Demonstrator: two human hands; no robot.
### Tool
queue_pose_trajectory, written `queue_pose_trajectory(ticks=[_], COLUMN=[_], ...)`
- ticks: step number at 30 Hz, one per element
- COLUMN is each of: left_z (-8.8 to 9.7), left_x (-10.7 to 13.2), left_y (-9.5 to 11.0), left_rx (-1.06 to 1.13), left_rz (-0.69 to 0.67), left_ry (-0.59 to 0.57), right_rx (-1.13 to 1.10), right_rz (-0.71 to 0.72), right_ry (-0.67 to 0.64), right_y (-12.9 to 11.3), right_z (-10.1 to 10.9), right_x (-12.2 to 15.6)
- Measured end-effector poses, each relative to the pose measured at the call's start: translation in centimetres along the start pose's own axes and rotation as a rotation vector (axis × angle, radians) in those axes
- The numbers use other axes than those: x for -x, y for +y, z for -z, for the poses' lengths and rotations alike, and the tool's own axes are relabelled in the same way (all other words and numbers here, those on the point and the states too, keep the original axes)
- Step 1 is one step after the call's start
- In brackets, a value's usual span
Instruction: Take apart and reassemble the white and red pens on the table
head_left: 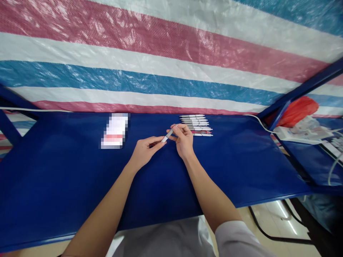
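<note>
A white and grey pen (168, 135) is held at a slant between my two hands, above the blue table. My left hand (146, 149) pinches its lower white end between thumb and fingers. At the upper grey end, the fingers of my right hand (183, 141) are closed around the tip. Just behind and to the right of my right hand lies a row of several pens (198, 123), mostly white and grey, with a red one near the front. My right hand hides the left ends of the nearest pens.
On the blue table (66, 185), a blurred-out white item with a red band (115, 131) lies to the left. A striped plastic sheet (160, 71) hangs behind. Blue frame posts (278, 110), a white cable (257, 119), and a red plastic bag (300, 110) are at the right.
</note>
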State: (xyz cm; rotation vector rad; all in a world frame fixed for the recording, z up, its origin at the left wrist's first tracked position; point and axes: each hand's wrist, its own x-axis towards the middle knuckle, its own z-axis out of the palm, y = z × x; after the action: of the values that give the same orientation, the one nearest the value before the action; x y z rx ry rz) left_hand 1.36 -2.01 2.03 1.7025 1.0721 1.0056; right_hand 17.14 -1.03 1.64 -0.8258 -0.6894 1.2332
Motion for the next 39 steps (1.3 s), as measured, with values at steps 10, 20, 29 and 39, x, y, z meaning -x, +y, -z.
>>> queue_pose_trajectory(ticks=[10,20,29,39], left_z=[-0.5,0.0,-1.0,0.2], left_x=[0.1,0.1,0.1,-0.1], left_y=[-0.3,-0.1,-0.4,0.4], left_rx=[-0.079,-0.034,-0.255,0.081], left_rz=[-0.081,-0.014,-0.283,0.141], left_ry=[0.065,0.000,0.184,-0.006], right_rx=[0.050,-0.011,-0.011,-0.018], right_rz=[0.045,0.014,0.006,0.018], right_ry=[0.069,0.068,0.168,0.009], right_y=[0.2,0.1,0.1,-0.3], right_z=[-0.1,-0.2,-0.4,0.0], right_x=[-0.1,0.0,0.0,0.0])
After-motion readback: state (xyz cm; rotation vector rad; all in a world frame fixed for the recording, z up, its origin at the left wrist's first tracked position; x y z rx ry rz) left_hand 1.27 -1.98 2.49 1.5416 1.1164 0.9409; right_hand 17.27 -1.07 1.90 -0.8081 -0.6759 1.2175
